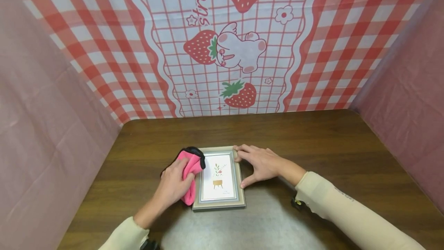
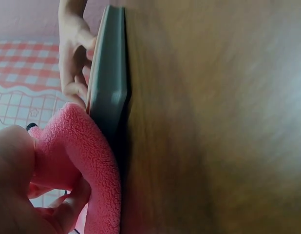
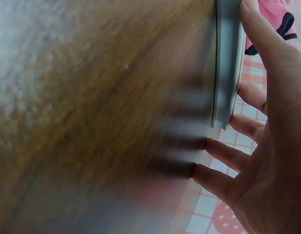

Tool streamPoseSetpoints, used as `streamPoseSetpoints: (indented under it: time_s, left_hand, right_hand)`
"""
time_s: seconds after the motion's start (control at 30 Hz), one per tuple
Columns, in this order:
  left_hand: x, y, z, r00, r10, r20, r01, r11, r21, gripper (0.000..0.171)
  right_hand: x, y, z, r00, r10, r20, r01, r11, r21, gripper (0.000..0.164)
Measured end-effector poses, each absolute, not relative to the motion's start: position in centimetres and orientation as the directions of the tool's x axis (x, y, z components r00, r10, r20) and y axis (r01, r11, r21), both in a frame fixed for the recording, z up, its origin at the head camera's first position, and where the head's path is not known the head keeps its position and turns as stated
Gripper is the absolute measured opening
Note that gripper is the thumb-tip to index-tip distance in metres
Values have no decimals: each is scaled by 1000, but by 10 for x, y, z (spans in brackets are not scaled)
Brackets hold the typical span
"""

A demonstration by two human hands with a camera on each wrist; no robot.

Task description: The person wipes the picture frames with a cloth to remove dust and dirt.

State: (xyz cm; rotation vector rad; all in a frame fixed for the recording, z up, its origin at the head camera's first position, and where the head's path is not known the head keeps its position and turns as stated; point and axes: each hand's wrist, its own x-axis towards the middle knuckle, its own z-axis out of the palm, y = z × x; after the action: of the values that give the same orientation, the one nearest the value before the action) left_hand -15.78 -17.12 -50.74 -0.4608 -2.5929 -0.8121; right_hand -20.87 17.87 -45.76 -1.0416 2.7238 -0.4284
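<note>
A picture frame (image 1: 218, 205) with a pale border lies flat on the table, showing a printed plant in a brown pot. My left hand (image 1: 173, 182) grips a bunched pink cloth (image 1: 190, 165) with black edging at the frame's left side. In the left wrist view the fuzzy cloth (image 2: 87, 151) bulges between thumb and fingers, against the frame's corner. At the opposite side, my right hand (image 1: 261, 164) rests with spread fingers and thumb touching the frame's right border. The right wrist view has two fingertips (image 3: 200, 168) down on the tabletop beyond the frame (image 3: 227, 73).
The brown wooden table (image 1: 312, 142) carries a bright reflection near its front. Behind it hangs a red-and-white checked cloth (image 1: 166, 99) with strawberry prints. Pink drapes (image 1: 45, 126) close off both sides.
</note>
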Motion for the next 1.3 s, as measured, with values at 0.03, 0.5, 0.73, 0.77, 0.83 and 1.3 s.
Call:
streamPoseSetpoints:
  time_s: [0.03, 0.5, 0.73, 0.77, 0.83, 1.3]
  left_hand:
    - [-151, -169, -501, -879, 191, 438, 405, 784, 471, 24]
    - [-105, -157, -480, -881, 158, 447, 384, 791, 477, 21]
    - [-102, -153, -469, -910, 152, 385, 340, 805, 486, 26]
    - [-101, -153, -467, -918, 149, 367, 326, 809, 488, 26]
    - [-102, -152, -465, -930, 143, 338, 303, 817, 491, 30]
    - [-116, -151, -459, -939, 162, 302, 295, 832, 469, 25]
  right_hand:
    - [-209, 179, -458, -735, -674, -79, -617, 712, -335, 88]
    - [-210, 180, -457, -737, -671, -77, -618, 716, -326, 87]
    - [-210, 180, -457, -736, -673, -74, -618, 713, -331, 86]
    - [-210, 180, -457, -736, -673, -73, -618, 712, -333, 86]
    - [-209, 180, -458, -736, -673, -73, -618, 712, -334, 85]
    - [-207, 180, -459, -731, -680, -67, -627, 706, -329, 85]
